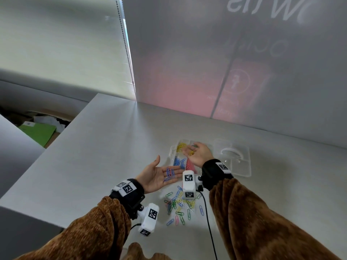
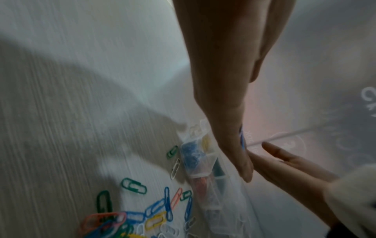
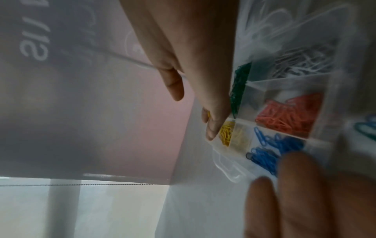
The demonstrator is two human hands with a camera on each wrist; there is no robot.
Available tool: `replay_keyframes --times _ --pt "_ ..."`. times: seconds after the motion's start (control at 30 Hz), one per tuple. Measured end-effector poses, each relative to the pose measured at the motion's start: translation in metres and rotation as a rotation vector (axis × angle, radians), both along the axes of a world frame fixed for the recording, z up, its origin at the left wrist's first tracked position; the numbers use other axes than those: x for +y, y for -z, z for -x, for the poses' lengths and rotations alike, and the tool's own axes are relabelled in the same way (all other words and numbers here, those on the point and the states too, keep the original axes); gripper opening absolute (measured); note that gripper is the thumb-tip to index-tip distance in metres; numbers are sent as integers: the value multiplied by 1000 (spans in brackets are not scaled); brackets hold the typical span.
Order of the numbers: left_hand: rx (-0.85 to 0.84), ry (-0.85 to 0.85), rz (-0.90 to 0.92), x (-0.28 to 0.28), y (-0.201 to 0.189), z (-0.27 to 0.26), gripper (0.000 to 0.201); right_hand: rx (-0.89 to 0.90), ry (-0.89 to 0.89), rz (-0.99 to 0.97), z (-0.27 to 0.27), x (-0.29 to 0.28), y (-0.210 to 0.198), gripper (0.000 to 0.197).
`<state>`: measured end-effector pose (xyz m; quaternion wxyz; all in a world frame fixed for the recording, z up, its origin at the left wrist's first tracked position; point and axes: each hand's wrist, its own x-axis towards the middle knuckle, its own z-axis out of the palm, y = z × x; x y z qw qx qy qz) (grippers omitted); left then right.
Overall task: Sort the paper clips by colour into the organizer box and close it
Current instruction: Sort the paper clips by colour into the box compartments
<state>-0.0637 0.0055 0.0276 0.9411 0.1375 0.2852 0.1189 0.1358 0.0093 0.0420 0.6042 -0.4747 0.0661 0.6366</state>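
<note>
My left hand [image 1: 157,172] lies palm up and flat just left of the clear organizer box [image 1: 173,150], with a few blue clips [image 1: 170,173] resting on its fingers. My right hand [image 1: 197,153] is held open, palm up, over the box, a few yellow clips [image 1: 191,152] lying in it. The right wrist view shows the compartments: yellow [image 3: 227,133], blue [image 3: 270,151], red [image 3: 289,116], green [image 3: 240,87] and white [image 3: 301,64]. The clear lid [image 1: 234,158] lies open to the right. A mixed pile of loose clips [image 1: 180,203] sits on the table [image 1: 105,151] in front of the box.
The table's left edge [image 1: 56,139] drops to a floor with a green folder [image 1: 37,132]. A frosted wall [image 1: 244,81] rises right behind the box. A black cable [image 1: 208,222] trails from my right wrist past the loose pile.
</note>
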Motion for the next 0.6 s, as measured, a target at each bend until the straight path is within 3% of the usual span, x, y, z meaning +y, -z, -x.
replay_keyframes --times 0.13,0.2,0.3,0.5,0.6 --pt "37 -13 -18 2 0 5 85 -146 -127 47 4 23 -17 19" --pt "35 -35 -11 3 0 7 86 -270 -212 59 5 28 -21 17" --pt "4 -54 -6 4 -1 9 89 -609 -357 -30 8 25 -22 22" --pt "-14 -36 -18 1 -1 0 92 -1311 -923 -263 25 -22 -20 12" --pt "-29 -7 -23 -5 1 -6 89 -1427 -947 -279 30 -40 -9 8"
